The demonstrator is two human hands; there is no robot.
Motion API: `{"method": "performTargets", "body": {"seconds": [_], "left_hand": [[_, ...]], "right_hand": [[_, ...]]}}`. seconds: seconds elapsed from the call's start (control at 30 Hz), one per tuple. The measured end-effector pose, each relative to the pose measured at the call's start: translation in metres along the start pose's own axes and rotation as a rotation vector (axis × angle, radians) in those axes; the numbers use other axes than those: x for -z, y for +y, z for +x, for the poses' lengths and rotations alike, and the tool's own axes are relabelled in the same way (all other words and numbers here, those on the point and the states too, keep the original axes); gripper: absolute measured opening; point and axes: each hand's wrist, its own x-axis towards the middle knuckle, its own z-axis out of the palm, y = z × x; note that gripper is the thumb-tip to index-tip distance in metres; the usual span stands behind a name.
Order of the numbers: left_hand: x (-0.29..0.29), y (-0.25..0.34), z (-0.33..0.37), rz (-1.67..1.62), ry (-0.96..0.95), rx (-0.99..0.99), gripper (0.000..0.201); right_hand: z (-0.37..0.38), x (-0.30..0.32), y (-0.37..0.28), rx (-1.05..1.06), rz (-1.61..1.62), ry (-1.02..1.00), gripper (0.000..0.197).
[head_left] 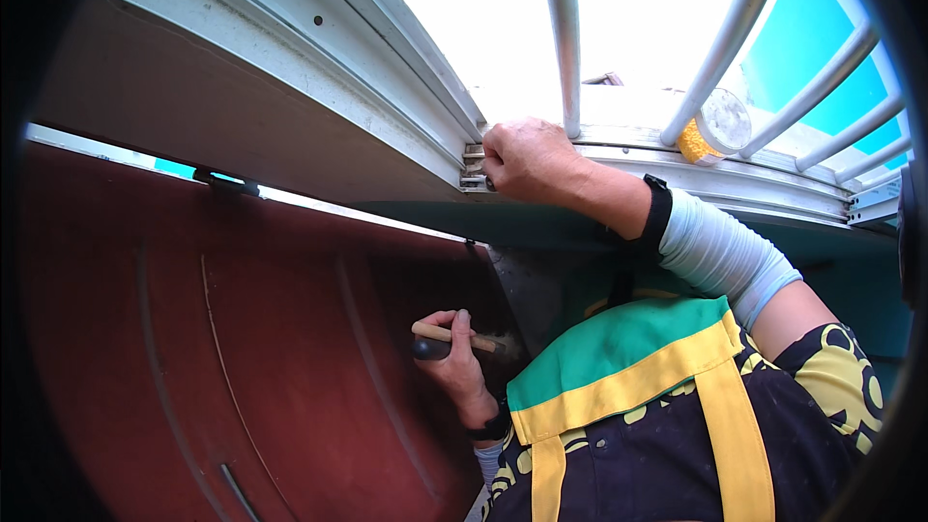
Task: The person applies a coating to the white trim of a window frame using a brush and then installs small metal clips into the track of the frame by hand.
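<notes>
My right hand (536, 159) is closed in a fist at the corner of the white window frame (425, 130), over the end of the sill track. What it holds, if anything, is hidden by the fingers. Lower down, my left hand (456, 362) is wrapped round a slim tool with a wooden handle (435, 332); it looks like a brush, but its far end is dim. A rounded black handle end (431, 349) also sticks out of the same hand, below the wood.
Metal bars (563, 39) stand outside the window. Between them and the track (773, 184) lies a clear tub with yellow contents (698, 142). A dark red panel (271, 358) fills the lower left. My green and yellow apron (619, 362) hangs between my arms.
</notes>
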Motion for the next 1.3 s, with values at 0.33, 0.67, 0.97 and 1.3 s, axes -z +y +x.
{"method": "performTargets", "body": {"seconds": [0.33,0.67,0.97,1.3], "left_hand": [[-0.004,0.000,-0.004,-0.001,-0.053,0.053,0.018],[-0.003,-0.004,-0.005,0.027,-0.055,0.071,0.017],[-0.005,0.000,-0.007,0.020,-0.043,0.079,0.016],[-0.009,-0.003,-0.008,-0.011,-0.043,0.099,0.016]], "right_hand": [[-0.002,0.004,0.001,0.080,0.200,-0.075,0.017],[0.000,0.000,-0.003,0.054,-0.043,0.043,0.018],[-0.002,0.013,-0.002,0.190,0.157,-0.142,0.015],[0.007,0.007,-0.001,0.083,-0.082,-0.006,0.018]]}}
